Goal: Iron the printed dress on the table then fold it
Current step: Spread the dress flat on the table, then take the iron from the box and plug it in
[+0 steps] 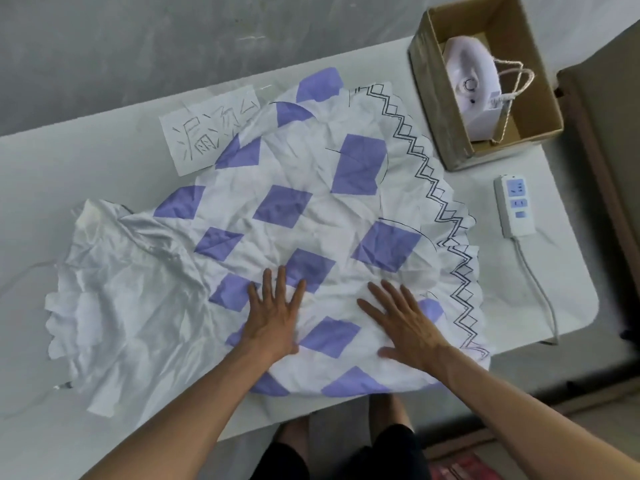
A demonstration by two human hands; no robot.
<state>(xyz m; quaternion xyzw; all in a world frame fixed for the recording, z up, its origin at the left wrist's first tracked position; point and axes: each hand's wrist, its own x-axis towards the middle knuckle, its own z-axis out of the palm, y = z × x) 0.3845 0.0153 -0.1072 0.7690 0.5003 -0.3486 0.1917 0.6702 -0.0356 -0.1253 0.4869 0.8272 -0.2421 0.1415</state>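
Down at the near edge the person's dark-clad legs show below the tabletop [69,168]. Two bare forearms reach up from there onto the cloth. The left grip [273,317] lies flat, palm down, fingers straight and spread, pressing on the dress [294,161] and holding nothing. The right grip [405,320] sits just beside it to the right, spread flat on the fabric in the same way, with nothing pinched or curled round.

The dress lies across the middle of the tabletop, heavily creased. Its wide skirt is white with purple diamonds and fans toward the right, where a black zigzag border runs along the hem. The plain white top part lies crumpled to the left. The skirt's near edge reaches the front edge of the tabletop.

Farther back on the left, a paper sheet [207,133] with hand-drawn characters is partly tucked under the skirt. To the right, clear of the hem, lies a white power strip [514,206] with blue sockets; its cable [540,289] trails toward the near right corner. At the far right corner stands an open cardboard box [436,109]; the white iron [471,84] sits inside it, with a braided cord looped beside it. Beyond is a grey wall [138,46].
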